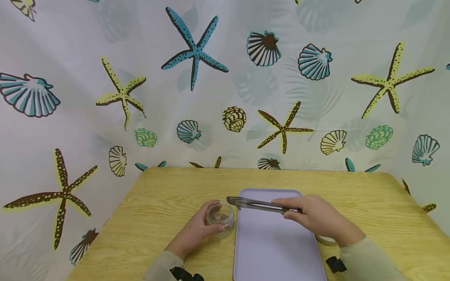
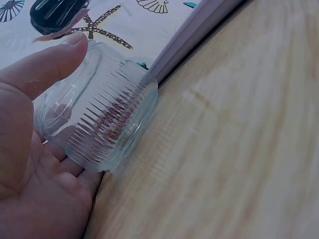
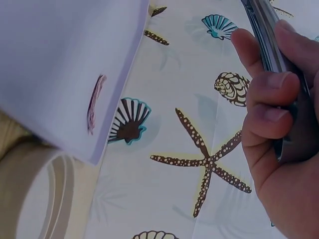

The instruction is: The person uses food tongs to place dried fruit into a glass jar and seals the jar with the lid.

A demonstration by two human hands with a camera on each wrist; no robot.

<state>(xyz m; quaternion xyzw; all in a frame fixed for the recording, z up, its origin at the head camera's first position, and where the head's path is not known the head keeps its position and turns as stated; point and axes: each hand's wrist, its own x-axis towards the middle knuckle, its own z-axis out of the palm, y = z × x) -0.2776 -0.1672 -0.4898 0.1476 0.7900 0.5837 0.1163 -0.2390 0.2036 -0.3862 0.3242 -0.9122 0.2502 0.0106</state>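
Lying almost level, the metal tongs (image 1: 261,204) point left across the lavender tray's (image 1: 274,242) far end, tips beside the glass jar (image 1: 220,217). The right hand (image 1: 318,218) curls round their handles. The left hand (image 1: 197,230) cups the jar on the surface (image 1: 158,210), left of the tray.

Both forearms are covered by long sleeves of a plain, pale beige-green fabric, 1 on the left sleeve (image 1: 159,267) and 1 on the right sleeve (image 1: 369,259). Each cuff ends at the wrist. A black wrist mount sits on each sleeve: the left mount (image 1: 184,274) near the lower frame edge, the right mount (image 1: 335,264) just behind the cuff. The left hand (image 1: 195,232) and right hand (image 1: 316,216) are bare: no gloves, rings or watch visible. Fingernails are short and unpainted.
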